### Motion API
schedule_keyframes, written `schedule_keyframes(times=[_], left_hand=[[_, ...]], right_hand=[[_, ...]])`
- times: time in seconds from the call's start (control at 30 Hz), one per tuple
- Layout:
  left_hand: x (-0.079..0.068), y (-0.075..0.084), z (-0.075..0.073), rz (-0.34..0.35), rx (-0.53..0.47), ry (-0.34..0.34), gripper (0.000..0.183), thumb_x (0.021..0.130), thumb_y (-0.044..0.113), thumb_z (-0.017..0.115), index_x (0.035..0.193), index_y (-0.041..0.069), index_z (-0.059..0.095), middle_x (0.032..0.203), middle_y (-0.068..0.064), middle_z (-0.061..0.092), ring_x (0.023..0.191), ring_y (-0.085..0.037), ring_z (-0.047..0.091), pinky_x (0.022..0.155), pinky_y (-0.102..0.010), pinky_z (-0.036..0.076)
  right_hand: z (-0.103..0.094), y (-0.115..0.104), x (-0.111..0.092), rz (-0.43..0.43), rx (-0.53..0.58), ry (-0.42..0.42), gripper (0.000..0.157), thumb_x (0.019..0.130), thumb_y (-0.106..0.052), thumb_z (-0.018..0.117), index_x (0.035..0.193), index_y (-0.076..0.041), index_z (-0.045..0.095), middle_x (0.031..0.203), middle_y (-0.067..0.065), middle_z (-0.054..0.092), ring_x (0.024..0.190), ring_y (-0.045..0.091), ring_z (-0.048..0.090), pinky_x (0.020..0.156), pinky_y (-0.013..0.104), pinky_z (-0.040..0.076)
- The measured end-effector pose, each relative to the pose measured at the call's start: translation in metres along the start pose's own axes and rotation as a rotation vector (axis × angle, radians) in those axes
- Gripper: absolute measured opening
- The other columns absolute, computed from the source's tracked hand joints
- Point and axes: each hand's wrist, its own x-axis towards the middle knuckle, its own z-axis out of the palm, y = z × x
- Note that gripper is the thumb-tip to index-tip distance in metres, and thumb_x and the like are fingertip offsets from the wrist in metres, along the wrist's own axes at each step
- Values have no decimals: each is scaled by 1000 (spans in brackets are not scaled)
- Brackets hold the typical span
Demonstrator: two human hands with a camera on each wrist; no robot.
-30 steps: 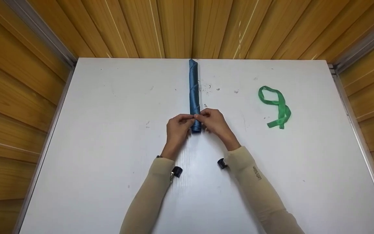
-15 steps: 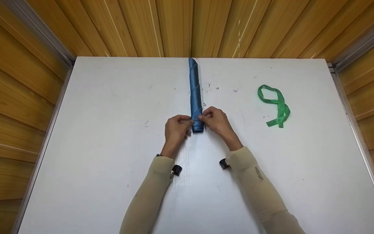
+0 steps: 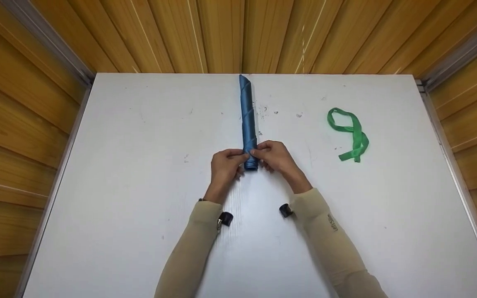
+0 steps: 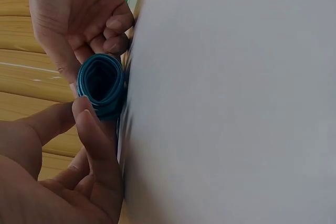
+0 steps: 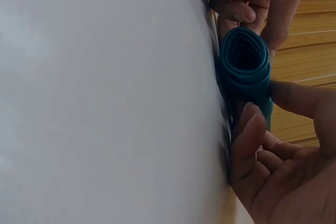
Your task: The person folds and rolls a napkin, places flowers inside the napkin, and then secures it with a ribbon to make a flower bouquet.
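A blue satiny cloth rolled into a long tube (image 3: 247, 111) lies on the white table, pointing away from me. My left hand (image 3: 225, 166) grips its near end from the left, thumb on top. From the right, my right hand (image 3: 279, 157) pinches the same end, its thumb close to the left one. In the left wrist view the open end of the rolled cloth (image 4: 100, 80) shows several wound layers round a hollow middle. The right wrist view shows the roll (image 5: 245, 59) between the fingers of both hands, low against the tabletop.
A green ribbon (image 3: 358, 138) lies loosely looped on the right side of the white table (image 3: 118, 186). Wood-panelled walls (image 3: 222, 33) stand behind the table and at both sides. The far end of the roll reaches nearly to the table's back edge.
The cloth roll has turned a little under the fingers, its wrap lines shifting. My thumbs moved apart at half a second ago and are close together again now.
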Motion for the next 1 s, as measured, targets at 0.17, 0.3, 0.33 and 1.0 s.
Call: schedule_keyframes(times=[0.17,0.3,0.33,1.0], left_hand=[[-1,-1,1,-32,-81,-22,24,93,3,76,115,-7,75,75,-11,72,50,-12,58,44,-23,47],[0,-3,1,-88,-165,-28,23,95,4,73,116,-6,76,77,-12,71,51,-12,61,44,-24,48],[0,-3,0,-96,-179,-28,23,95,6,74,115,-6,76,78,-12,71,51,-12,61,44,-24,48],[5,-2,2,-131,-165,-23,41,85,9,84,121,-4,70,73,-6,65,47,-9,51,42,-24,42]], right_hand=[[-2,3,-1,-21,42,-16,38,97,-27,79,117,4,71,75,4,67,55,14,55,49,27,45],[-3,6,-2,-21,146,-51,35,99,-30,77,113,2,73,77,7,68,61,16,61,52,27,51],[-3,6,-2,-18,176,-61,34,99,-30,77,113,1,73,80,6,68,63,16,63,54,27,53],[-2,10,-5,-40,193,-23,25,99,-16,76,113,2,67,79,9,70,52,14,63,47,26,51]])
